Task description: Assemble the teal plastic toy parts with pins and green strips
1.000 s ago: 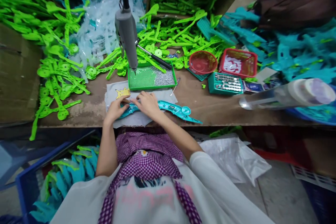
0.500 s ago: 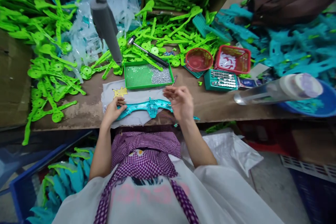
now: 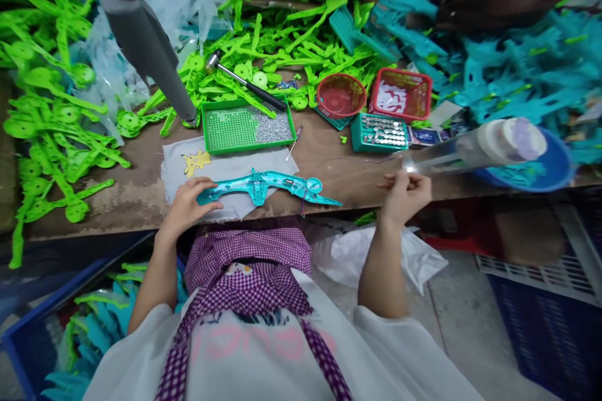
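Observation:
A teal plastic bow-shaped piece lies on a grey cloth at the front edge of the wooden bench. My left hand grips its left end and holds it down. My right hand is off to the right, clear of the piece, with fingers pinched together at the tip of a clear tube that lies on the bench. What the pinched fingers hold is too small to tell.
Behind the cloth are a green tray of small silver bits, a hammer and a hanging grey tool. Two red baskets and a teal tray of round pieces sit right of centre. Green parts and teal parts are heaped around.
My right hand left the teal piece and swung right to the tube's tip, closing its fingers. The left hand stays on the piece's left end. The camera has turned right.

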Tool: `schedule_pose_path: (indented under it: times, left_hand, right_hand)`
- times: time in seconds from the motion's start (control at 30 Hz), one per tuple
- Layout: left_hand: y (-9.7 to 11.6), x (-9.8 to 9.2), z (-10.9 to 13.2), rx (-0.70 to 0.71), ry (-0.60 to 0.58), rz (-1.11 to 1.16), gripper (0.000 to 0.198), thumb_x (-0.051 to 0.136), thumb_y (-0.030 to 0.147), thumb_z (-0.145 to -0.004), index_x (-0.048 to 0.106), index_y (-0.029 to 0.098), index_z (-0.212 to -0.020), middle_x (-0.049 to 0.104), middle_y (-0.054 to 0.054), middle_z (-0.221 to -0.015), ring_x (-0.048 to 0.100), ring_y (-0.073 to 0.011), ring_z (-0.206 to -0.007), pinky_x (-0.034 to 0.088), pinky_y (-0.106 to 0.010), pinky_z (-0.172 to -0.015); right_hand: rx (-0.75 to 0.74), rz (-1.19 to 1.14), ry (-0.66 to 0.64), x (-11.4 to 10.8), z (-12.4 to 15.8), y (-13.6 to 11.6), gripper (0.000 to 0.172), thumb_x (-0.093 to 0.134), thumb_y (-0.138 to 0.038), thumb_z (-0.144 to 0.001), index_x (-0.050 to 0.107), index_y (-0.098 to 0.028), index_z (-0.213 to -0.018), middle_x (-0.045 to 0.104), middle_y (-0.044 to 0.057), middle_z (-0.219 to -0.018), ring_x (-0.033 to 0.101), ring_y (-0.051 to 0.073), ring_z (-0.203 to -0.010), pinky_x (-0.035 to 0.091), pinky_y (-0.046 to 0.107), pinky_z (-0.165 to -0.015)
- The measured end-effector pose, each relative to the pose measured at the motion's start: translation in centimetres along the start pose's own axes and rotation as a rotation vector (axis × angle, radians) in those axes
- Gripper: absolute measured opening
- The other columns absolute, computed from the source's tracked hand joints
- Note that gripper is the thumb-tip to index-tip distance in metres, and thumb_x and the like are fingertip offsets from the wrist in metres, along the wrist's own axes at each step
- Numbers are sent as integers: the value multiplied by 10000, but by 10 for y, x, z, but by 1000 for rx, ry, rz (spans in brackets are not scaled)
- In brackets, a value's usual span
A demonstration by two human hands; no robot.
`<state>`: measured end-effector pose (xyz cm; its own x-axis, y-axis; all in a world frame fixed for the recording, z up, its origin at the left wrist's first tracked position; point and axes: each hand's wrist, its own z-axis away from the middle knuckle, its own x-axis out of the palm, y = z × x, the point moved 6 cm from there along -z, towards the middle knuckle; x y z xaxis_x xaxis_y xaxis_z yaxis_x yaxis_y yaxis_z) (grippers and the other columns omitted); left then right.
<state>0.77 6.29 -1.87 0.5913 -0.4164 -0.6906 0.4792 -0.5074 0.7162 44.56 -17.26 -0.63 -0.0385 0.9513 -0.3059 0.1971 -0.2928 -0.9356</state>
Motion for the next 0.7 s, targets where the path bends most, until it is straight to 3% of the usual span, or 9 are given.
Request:
schedule_pose_path:
  times: [0.1,0.17,0.23,0.3,0.33,0.4,0.5,0.6,0.7]
  left_hand:
    - [4,2,12,48,-35,-71,228,654,454,-858,745,267,-952,715,-66,-1052,644,-256,-1017,453,-424,-968]
    - [2,1,16,48,15,-77,219,623,436,-884,754,268,-935,732,-62,-993,658,-245,-963,467,-412,-932]
    - [1,0,16,31,71,-77,222,629,426,-882,756,269,-972,744,-52,-935,666,-235,-906,480,-397,-897]
    - [3,0,12,7,110,-56,228,634,407,-881,753,266,-1014,748,-39,-880,669,-220,-843,492,-381,-871]
    - [5,0,10,3,117,-37,231,633,394,-883,749,264,-1035,748,-33,-862,672,-214,-824,498,-374,-864]
    - [11,-1,5,16,116,-15,254,630,368,-890,733,259,-1095,750,-31,-883,679,-209,-834,506,-365,-863]
    - [18,-12,5,45,131,-95,261,618,364,-907,724,251,-1117,734,-55,-1009,669,-231,-950,491,-386,-906]
    - [16,-24,14,23,103,-263,213,590,359,-930,748,247,-1017,689,-82,-1125,614,-264,-1073,438,-435,-968]
    - [12,-26,21,-15,-9,-431,185,584,305,-939,754,249,-985,663,-98,-1199,564,-292,-1140,378,-474,-982]
  right_hand:
    - [-28,272,-26,-9,-6,4,234,557,-447,-802,494,-223,-776,640,34,-721,628,189,-628,562,410,-726]
    - [-156,436,-39,-15,0,-15,275,598,-397,-793,587,-170,-949,666,122,-939,663,261,-883,520,492,-899]
    - [-341,441,-15,-16,23,-49,445,610,-354,-813,568,-138,-1199,609,181,-1156,617,293,-1072,507,492,-919]
    - [-509,271,-33,-6,60,-84,429,563,-333,-885,547,-169,-1281,601,159,-1166,607,262,-1070,540,419,-810]
    - [-602,178,-125,7,82,-100,347,544,-308,-912,578,-202,-1241,623,128,-1135,622,232,-1016,538,393,-799]
    - [-819,34,-456,46,131,-125,218,533,-268,-932,643,-234,-1118,685,78,-1026,643,207,-982,524,378,-858]
    - [-842,-9,-862,98,180,-128,218,488,-262,-966,675,-227,-1073,725,75,-1013,661,205,-963,515,375,-866]
    - [-740,14,-1001,122,198,-118,247,462,-292,-986,677,-217,-1079,719,82,-1048,656,206,-977,505,377,-876]
    - [-813,32,-1153,132,221,-115,240,484,-314,-982,679,-205,-1070,702,85,-1074,634,204,-1025,479,369,-897]
